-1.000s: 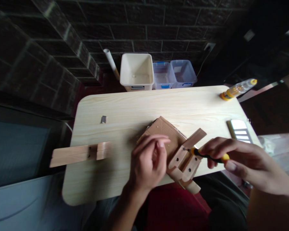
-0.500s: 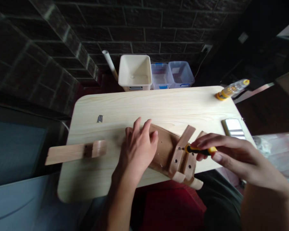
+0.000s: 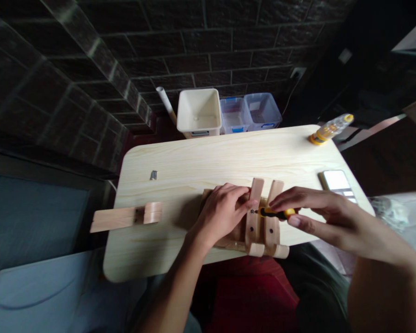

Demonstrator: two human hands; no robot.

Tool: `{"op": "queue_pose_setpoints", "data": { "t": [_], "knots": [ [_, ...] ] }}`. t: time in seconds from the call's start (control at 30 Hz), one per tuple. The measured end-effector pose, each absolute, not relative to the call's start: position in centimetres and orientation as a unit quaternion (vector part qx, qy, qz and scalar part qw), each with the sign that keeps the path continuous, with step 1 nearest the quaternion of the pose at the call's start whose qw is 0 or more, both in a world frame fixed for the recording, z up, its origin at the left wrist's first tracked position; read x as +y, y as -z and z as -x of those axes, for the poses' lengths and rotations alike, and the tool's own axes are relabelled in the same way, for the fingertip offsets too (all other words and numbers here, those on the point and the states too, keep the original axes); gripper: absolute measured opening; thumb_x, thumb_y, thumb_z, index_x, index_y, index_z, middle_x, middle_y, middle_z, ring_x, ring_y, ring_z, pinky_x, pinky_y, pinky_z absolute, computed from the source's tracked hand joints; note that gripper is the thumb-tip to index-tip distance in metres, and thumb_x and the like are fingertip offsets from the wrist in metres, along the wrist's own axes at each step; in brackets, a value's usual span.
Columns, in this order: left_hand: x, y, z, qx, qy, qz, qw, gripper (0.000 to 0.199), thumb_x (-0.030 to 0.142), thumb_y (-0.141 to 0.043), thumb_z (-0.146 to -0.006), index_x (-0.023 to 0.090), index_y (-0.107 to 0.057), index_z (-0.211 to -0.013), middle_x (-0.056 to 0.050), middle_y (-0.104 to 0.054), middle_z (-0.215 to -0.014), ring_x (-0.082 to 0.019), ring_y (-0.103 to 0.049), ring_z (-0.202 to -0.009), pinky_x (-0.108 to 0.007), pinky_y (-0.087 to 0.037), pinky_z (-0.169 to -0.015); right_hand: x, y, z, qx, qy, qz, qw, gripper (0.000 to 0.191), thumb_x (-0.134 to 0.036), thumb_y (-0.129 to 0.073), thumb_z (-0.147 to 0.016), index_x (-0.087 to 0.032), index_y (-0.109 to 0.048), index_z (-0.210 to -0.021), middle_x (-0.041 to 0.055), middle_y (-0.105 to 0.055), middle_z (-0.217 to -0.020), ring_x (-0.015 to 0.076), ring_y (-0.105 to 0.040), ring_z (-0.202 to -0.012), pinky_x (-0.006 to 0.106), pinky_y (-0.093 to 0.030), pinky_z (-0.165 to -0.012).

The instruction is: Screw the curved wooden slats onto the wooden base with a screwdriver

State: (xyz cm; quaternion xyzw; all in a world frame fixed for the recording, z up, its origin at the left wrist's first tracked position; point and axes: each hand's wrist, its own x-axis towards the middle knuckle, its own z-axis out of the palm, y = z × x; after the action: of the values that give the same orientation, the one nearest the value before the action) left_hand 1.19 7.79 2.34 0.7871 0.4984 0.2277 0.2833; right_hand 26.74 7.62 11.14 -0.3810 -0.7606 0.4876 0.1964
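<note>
The right grip (image 3: 336, 217) pinches a yellow-handled screwdriver (image 3: 276, 212) at a hole in a wooden slat (image 3: 254, 226); the left grip (image 3: 223, 215) presses, unclenched, on the wooden board (image 3: 207, 194); other slat holes (image 3: 269, 237) look empty.

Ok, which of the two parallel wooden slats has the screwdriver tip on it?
The left slat: the yellow-handled screwdriver meets it at a hole, while the right slat only lies under the handle.

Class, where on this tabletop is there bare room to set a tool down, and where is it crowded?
Bare: the far strip of the tabletop, between the metal fasteners and the plastic bottle, and the near-left corner below the wooden strip. Crowded: the wooden assembly, under left hand, right hand and screwdriver.
</note>
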Motion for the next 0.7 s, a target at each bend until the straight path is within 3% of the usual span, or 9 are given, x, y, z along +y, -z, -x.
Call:
{"op": "queue_pose_setpoints", "data": {
  "t": [0.1, 0.43, 0.7],
  "knots": [
    [6.9, -2.3, -1.0, 0.527, -0.237, -0.770, 0.270, 0.027, 0.048, -0.064, -0.104, 0.023, -0.071, -0.096, -0.002, -0.078, -0.099, -0.023, -0.072, -0.099, -0.037, -0.053, -0.090, 7.4, -10.9, -26.3, -0.765, -0.486, 0.371, 0.204, 0.030, -0.035, -0.073, -0.099, -0.033, -0.079, -0.128, 0.0062, -0.079, -0.131, 0.0238, -0.074, -0.122, 0.031, -0.059, -0.105],
    [6.4, -1.6, -0.7, 0.534, -0.246, -0.762, 0.272, 0.026, 0.046, -0.059, -0.107, 0.024, -0.068, -0.097, 0.000, -0.077, -0.107, -0.021, -0.069, -0.105, -0.038, -0.048, -0.094, 7.3, -10.3, -25.0, -0.742, -0.521, 0.355, 0.227, 0.030, -0.027, -0.072, -0.099, -0.037, -0.078, -0.127, 0.0026, -0.081, -0.125, 0.0202, -0.075, -0.119, 0.027, -0.059, -0.102],
    [6.3, -1.4, -0.5, 0.531, -0.253, -0.762, 0.271, 0.024, 0.044, -0.059, -0.107, 0.024, -0.068, -0.099, -0.002, -0.078, -0.111, -0.022, -0.069, -0.107, -0.038, -0.048, -0.096, 7.0, -9.6, -25.5, -0.746, -0.516, 0.347, 0.238, 0.028, -0.027, -0.074, -0.098, -0.039, -0.079, -0.122, 0.0039, -0.081, -0.122, 0.0227, -0.077, -0.113, 0.030, -0.063, -0.094]
  ]
}}
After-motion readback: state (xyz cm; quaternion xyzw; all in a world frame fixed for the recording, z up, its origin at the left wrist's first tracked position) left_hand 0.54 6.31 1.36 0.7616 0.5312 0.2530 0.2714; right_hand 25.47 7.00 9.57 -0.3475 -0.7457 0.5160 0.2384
